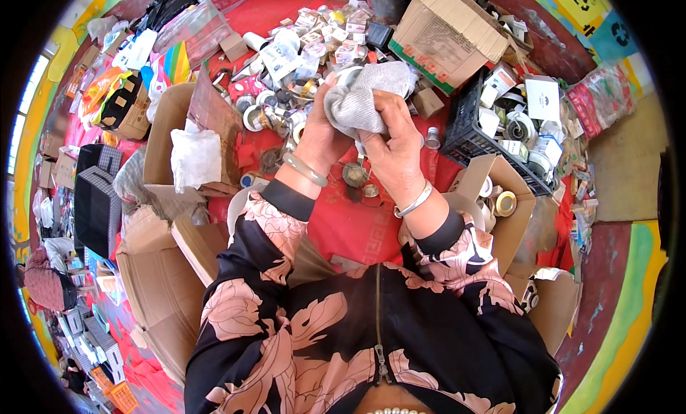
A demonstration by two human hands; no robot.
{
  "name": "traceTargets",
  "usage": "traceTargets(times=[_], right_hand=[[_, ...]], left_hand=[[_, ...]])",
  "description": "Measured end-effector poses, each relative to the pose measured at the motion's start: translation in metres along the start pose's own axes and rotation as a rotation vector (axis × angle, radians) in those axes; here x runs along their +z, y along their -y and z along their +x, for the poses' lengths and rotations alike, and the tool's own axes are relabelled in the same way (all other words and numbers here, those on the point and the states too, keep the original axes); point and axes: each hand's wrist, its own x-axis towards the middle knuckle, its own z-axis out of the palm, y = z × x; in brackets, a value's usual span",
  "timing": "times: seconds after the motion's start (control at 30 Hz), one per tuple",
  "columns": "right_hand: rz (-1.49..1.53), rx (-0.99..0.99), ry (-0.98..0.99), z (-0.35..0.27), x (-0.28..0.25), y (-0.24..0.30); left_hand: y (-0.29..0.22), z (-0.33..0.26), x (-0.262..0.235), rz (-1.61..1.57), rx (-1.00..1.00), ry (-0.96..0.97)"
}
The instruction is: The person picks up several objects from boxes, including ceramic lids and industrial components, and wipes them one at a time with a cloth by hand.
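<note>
A bunched grey knitted cloth is held up between my two hands, above the far part of the red sheet. My left hand is closed at its left side, its fingers mostly hidden behind it. My right hand pinches the cloth's right edge between thumb and bent fingers. A white rounded edge shows just beyond the cloth; what it belongs to is mostly covered. Beyond my hands lies a heap of small boxes and round lamp-like fittings.
At the right stands a black plastic crate filled with white fittings and boxes. An open carton with round parts is near my right elbow. To the left are another carton and flattened cardboard. A large carton tilts at the back.
</note>
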Motion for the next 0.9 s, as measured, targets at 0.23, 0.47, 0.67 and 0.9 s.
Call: traceTargets(times=[0.23,0.47,0.67,0.9], right_hand=[[0.438,0.575,-0.381,0.026,-0.036,-0.051],[0.953,0.507,-0.393,0.037,-0.067,-0.009],[0.353,0.400,0.165,0.016,-0.023,-0.009],[0.814,0.534,-0.037,0.010,-0.011,-0.010]], left_hand=[[0.004,-0.004,-0.004,0.311,0.227,0.170],[-0.011,-0.003,-0.004,0.955,0.470,0.039],[0.007,0.004,-0.007,1.054,0.454,0.050],[0.010,-0.001,0.002,1.130,0.414,0.029]])
